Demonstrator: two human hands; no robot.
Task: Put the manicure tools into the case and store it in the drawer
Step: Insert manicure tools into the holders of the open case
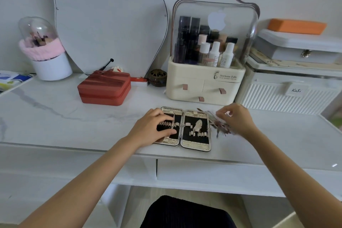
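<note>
From the head view, the case (182, 128) lies spread open and flat on the white surface (64, 116), close to its front edge. Its dark lining carries rows of metal loops, most of them unfilled; one slim tool (174, 121) sits upright in the left half, and a small clipper (198, 125) appears seated in the right half.

The left hand (155, 128) rests on the left half of the case, fingers fairly straight and spread over the loops, steadying it and gripping nothing. The right hand (236, 119) hovers just beside the case's right edge, over a loose heap of tools (221, 127), fingers curled as if pinching one; the blur there leaves it unclear whether anything is actually held.

The step in hand looks like loading: picking tools from the heap one at a time. The next move calls for lifting one piece clear of the tangle and sliding it under a free loop. The drawer (203, 172) under the surface is closed, to be opened later.
</note>
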